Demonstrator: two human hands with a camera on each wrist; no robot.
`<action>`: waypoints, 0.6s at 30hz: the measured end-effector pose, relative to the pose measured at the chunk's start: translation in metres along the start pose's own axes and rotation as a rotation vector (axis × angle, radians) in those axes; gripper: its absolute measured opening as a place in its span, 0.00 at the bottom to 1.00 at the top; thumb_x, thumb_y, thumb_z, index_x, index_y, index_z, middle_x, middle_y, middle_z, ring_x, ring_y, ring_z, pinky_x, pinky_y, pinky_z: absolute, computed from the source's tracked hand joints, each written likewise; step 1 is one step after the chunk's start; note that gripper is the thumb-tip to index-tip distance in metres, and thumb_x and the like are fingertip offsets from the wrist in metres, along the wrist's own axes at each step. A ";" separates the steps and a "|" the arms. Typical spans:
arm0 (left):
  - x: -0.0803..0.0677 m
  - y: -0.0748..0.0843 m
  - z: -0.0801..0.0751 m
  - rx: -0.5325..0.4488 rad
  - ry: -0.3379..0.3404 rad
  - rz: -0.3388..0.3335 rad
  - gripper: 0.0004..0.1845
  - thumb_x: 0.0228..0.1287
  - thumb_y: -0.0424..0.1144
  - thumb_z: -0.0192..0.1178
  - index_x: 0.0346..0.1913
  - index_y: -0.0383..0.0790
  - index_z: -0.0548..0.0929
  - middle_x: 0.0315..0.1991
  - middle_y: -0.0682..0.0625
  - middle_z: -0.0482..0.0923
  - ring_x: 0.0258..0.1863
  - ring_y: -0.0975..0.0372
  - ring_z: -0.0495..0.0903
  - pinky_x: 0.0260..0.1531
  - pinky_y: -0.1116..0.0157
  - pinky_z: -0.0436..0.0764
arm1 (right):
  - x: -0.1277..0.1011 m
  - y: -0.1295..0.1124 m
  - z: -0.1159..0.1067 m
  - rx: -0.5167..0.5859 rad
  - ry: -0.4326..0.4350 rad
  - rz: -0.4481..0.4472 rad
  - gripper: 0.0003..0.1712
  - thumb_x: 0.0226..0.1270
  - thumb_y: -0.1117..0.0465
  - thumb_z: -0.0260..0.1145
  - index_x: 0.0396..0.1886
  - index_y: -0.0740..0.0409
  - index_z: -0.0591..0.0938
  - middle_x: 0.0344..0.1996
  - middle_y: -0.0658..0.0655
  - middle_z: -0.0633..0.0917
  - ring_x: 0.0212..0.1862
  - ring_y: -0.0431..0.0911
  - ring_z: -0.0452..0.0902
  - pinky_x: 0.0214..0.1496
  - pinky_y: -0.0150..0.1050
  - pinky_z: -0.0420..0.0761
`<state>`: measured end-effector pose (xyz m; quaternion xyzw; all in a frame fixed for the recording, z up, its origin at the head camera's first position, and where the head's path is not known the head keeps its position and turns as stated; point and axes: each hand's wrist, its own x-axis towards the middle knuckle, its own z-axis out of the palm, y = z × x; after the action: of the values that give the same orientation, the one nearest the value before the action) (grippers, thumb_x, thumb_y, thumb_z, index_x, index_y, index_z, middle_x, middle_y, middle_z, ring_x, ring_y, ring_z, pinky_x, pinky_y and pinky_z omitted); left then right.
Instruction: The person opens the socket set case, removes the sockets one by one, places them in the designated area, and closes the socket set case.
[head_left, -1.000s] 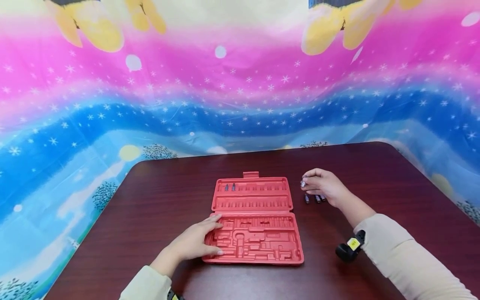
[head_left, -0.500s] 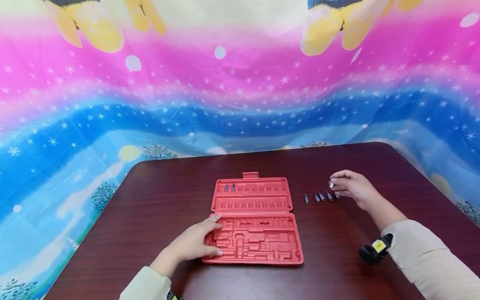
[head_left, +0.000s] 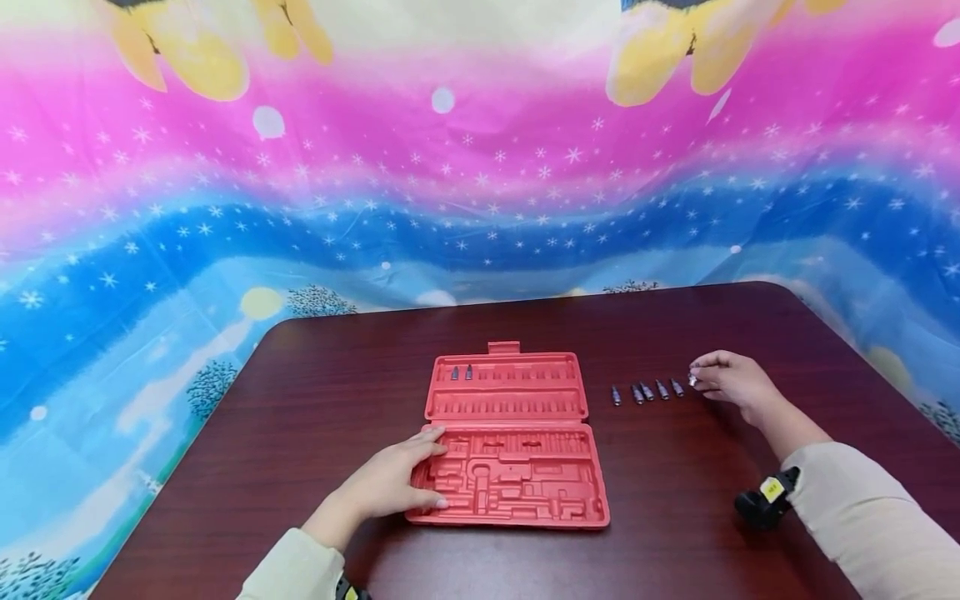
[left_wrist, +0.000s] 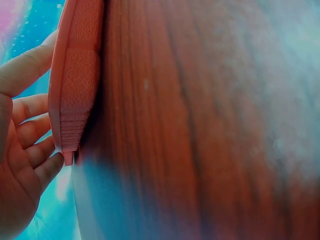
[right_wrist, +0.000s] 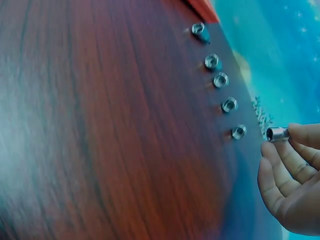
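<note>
Pinching a shiny silver metal socket between thumb and fingertips, the right hand has moved rightward from beside the case a second ago to just past the row's right end. The left hand rests as before on the left edge of the open red plastic case, thumb and fingers apart. Besides the one held socket, five dark grey metal socket bits lie right of the case, all now uncovered, the leftmost set apart from the other four; two similar dark bits sit in the lid's upper row. The glossy reddish-brown wooden table runs on past the right hand toward its rounded far corner and left of the case.
</note>
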<state>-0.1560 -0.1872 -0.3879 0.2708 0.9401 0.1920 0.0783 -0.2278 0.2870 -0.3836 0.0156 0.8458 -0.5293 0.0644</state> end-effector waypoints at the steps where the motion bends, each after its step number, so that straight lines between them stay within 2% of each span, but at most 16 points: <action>1: 0.000 0.000 0.000 -0.002 -0.001 0.000 0.36 0.40 0.57 0.63 0.53 0.41 0.73 0.62 0.49 0.58 0.61 0.58 0.55 0.54 0.57 0.61 | 0.001 0.002 -0.001 -0.018 0.000 0.006 0.23 0.65 0.57 0.50 0.49 0.74 0.65 0.34 0.55 0.77 0.35 0.40 0.74 0.38 0.39 0.76; 4: 0.000 0.000 -0.001 -0.008 -0.005 -0.007 0.36 0.41 0.57 0.63 0.53 0.41 0.73 0.62 0.49 0.57 0.61 0.58 0.55 0.54 0.57 0.61 | 0.003 0.007 -0.003 -0.051 -0.004 0.026 0.22 0.65 0.57 0.49 0.49 0.73 0.66 0.35 0.57 0.77 0.36 0.43 0.74 0.39 0.39 0.76; 10: 0.000 0.002 -0.002 -0.014 -0.008 -0.013 0.36 0.41 0.57 0.64 0.53 0.40 0.73 0.62 0.50 0.57 0.61 0.58 0.55 0.54 0.57 0.62 | 0.007 0.009 -0.004 -0.082 -0.025 0.044 0.18 0.64 0.62 0.50 0.46 0.74 0.67 0.31 0.53 0.78 0.33 0.41 0.75 0.37 0.38 0.75; 18: 0.001 -0.001 0.000 -0.012 0.005 0.003 0.36 0.40 0.57 0.64 0.53 0.40 0.73 0.62 0.49 0.58 0.61 0.58 0.55 0.54 0.57 0.62 | 0.013 0.013 0.000 -0.185 0.002 0.031 0.17 0.65 0.61 0.49 0.43 0.74 0.70 0.34 0.61 0.76 0.36 0.49 0.72 0.36 0.41 0.75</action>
<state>-0.1570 -0.1872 -0.3880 0.2712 0.9387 0.1984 0.0772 -0.2396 0.2923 -0.3966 0.0233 0.8908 -0.4479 0.0729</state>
